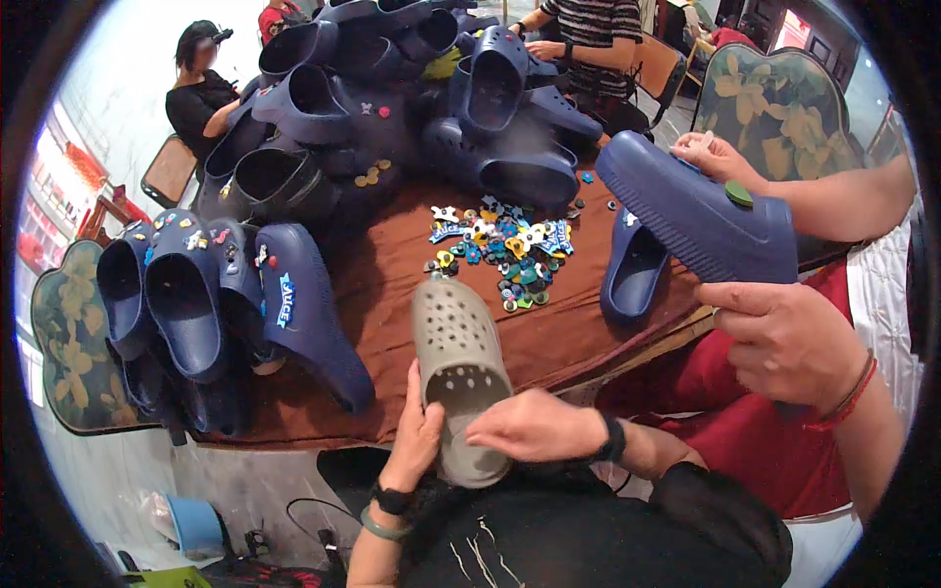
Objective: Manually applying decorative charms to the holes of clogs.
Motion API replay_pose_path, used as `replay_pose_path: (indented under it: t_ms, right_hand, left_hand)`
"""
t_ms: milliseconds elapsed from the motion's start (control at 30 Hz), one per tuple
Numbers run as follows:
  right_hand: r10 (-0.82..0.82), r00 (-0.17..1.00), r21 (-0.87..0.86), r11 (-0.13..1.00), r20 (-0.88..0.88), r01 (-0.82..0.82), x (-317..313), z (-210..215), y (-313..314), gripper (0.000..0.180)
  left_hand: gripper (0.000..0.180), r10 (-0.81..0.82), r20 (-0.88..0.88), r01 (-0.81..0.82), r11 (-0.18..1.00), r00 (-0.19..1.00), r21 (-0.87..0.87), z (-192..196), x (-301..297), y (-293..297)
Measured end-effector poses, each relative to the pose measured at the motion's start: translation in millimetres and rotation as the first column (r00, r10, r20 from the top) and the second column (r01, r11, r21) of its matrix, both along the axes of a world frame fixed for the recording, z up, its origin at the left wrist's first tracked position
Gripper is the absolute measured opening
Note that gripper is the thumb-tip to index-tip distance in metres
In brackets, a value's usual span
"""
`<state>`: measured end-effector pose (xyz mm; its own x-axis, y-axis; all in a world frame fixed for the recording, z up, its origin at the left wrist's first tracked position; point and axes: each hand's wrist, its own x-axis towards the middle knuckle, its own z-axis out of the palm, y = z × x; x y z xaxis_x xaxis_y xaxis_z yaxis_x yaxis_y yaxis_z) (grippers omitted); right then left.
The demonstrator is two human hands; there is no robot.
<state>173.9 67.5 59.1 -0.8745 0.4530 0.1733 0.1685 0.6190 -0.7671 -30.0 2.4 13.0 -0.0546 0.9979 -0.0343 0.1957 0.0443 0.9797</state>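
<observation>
- Left hand (417,436) clamped around the side of a taupe perforated clog (453,318), held at the table's near edge, toe over the brown tablecloth (387,284).
- Right hand (537,425) over its foot opening, fingers curled together; cannot tell whether they pinch anything.
- Bare cloth lies between navy clogs (186,338) at left and shoe charms (515,245) just beyond the toe.
- At right, a co-worker's hands (784,343) hold another navy clog (686,211).
</observation>
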Motion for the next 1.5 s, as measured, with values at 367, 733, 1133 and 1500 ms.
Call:
replay_pose_path:
  t_ms: [367,733,1133,1500]
  right_hand:
    - [-0.585,0.809,0.498,0.686,-0.057,0.531,33,-101,177,0.026]
    - [-0.645,0.757,0.885,0.407,0.104,0.225,9,-107,191,0.003]
    - [-0.224,0.974,0.096,0.971,0.045,0.219,-91,-49,109,0.02]
    - [-0.233,0.972,0.234,0.944,-0.034,0.234,-93,-50,105,0.016]
  left_hand:
    - [0.062,0.167,-0.657,-0.048,0.98,0.735,0.195,16,-26,-6]
    - [0.101,-0.04,-0.856,0.232,0.968,0.515,0.094,8,16,-22]
    - [0.093,0.001,-0.881,0.224,0.967,0.473,0.122,-6,17,-23]
    - [0.085,-0.092,-0.88,0.219,0.976,0.467,0.014,-1,16,-22]
